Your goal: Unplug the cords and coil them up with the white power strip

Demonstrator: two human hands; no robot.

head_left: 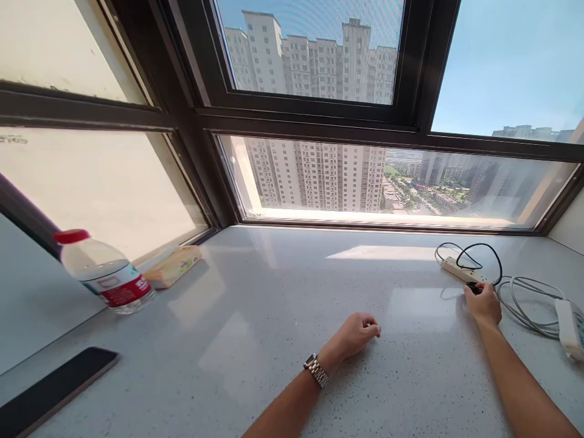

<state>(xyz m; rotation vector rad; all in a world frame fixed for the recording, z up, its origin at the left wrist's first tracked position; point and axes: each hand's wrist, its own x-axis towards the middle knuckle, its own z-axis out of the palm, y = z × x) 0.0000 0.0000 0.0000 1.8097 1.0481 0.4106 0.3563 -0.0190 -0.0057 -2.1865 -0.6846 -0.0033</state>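
Right hand (pixel 482 302) out at the far right of the pale stone sill (pixel 283 316), fingers closed on a small black plug (pixel 474 287) right at the near end of the white power strip (pixel 460 270); whether seated in a socket or only just touching, impossible to tell from here. Black cord (pixel 483 254) looping up and over the strip, grey cable (pixel 524 298) coiled just beside the wrist, a white adapter (pixel 569 325) lying at the edge of the picture. Left hand (pixel 358 333) resting mid-sill in a loose fist, holding nothing, steel watch (pixel 316 370) on the wrist. Risks, as judged from here: strip light and unanchored, so likely to slide or twist under a one-handed push or pull; fingertips close to the prongs; black loop liable to snag a finger and drag the strip along; grey coil apt to tangle with the forearm. Water bottle (pixel 107 274) well apart at the far left, capped, beside a tissue pack (pixel 173 266) and a dark phone (pixel 52 389), so little spill danger near the sockets.
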